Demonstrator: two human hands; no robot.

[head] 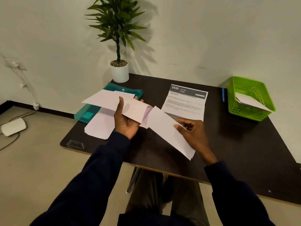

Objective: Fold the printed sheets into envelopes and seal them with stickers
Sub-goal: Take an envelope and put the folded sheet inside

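My left hand (126,119) grips a white envelope (114,101) held above the dark table (236,152), thumb on top and fingers underneath. My right hand (191,130) pinches a folded white sheet (164,128) whose upper end meets the envelope's open end; how far it is inside is hidden. A printed sheet (185,103) headed "2940 KITCHEN" lies flat behind my right hand. Another white envelope (99,126) lies on the table under my left hand. No stickers show.
A teal plastic folder (91,110) lies at the table's left rear, under the envelopes. A potted plant (119,70) stands at the back edge. A green basket (250,98) at the right rear holds a white envelope, with a blue pen (223,95) beside it.
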